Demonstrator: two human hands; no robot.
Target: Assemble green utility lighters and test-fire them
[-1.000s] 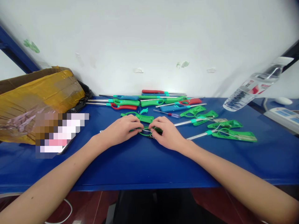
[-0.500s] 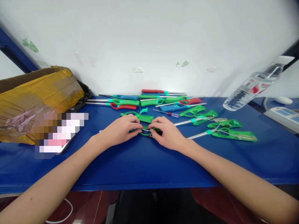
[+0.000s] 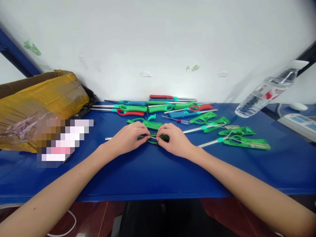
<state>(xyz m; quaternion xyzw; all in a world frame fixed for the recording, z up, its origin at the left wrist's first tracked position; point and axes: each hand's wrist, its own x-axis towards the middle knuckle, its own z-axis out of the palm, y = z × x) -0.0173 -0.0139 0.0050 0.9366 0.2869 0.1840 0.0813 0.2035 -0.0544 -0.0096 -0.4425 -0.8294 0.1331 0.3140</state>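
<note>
Both my hands work close together over an opened green gas lighter (image 3: 154, 142), which lies low on the blue table and is partly hidden by my fingers. My left hand (image 3: 133, 135) is closed, thumb and forefinger pinching a thin pale wire (image 3: 152, 137). The other end of that wire is pinched by my right hand (image 3: 174, 140), also closed. A metal tube tip (image 3: 107, 139) pokes out left of my left hand. Just behind my hands lies a loose green handle half (image 3: 151, 125).
Opened green lighters (image 3: 247, 141) with wires lie to the right. Assembled lighters (image 3: 133, 108) line the wall, near a screwdriver (image 3: 182, 121). A water bottle (image 3: 269, 92) and a power strip (image 3: 300, 123) stand right; a taped cardboard box (image 3: 44, 102) and a blurred-out phone (image 3: 71, 138) are left.
My right fingers have shifted slightly and closed into a tighter pinch on the wire. The wire between my hands sits a little differently; the things around have stayed put.
</note>
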